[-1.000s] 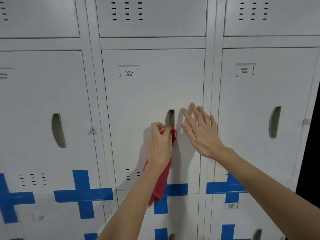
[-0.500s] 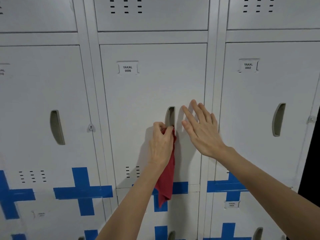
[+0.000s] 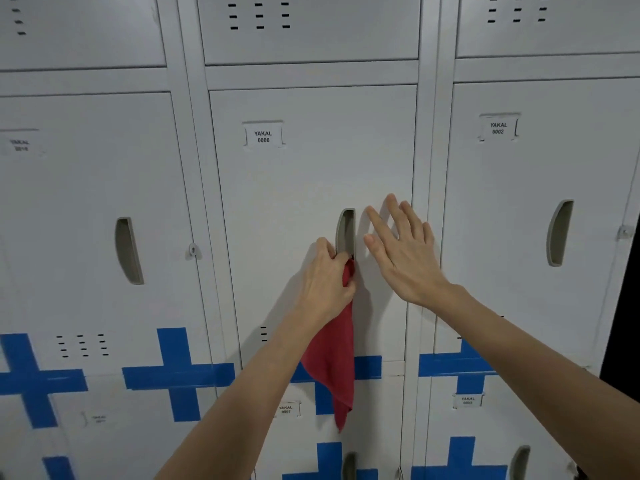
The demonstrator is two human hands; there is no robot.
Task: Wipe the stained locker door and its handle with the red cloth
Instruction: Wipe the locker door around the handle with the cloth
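Observation:
The pale grey locker door [image 3: 304, 181], labelled YAKAL 0006, fills the middle of the view. Its recessed grey handle [image 3: 346, 230] sits near the door's right edge. My left hand [image 3: 327, 282] grips the red cloth [image 3: 332, 362] and presses its bunched top against the lower end of the handle. The rest of the cloth hangs down below my wrist. My right hand [image 3: 403, 251] lies flat with fingers spread on the door just right of the handle, holding nothing.
More grey lockers stand on both sides, each with its own handle: the left locker handle [image 3: 129, 251] and the right locker handle [image 3: 559, 232]. Blue tape crosses [image 3: 176, 372] mark the lower row. A dark gap [image 3: 623, 289] lies at the far right.
My left hand has stayed at the handle's lower end while the hanging cloth swung a little to the right. My right hand has barely shifted on the door.

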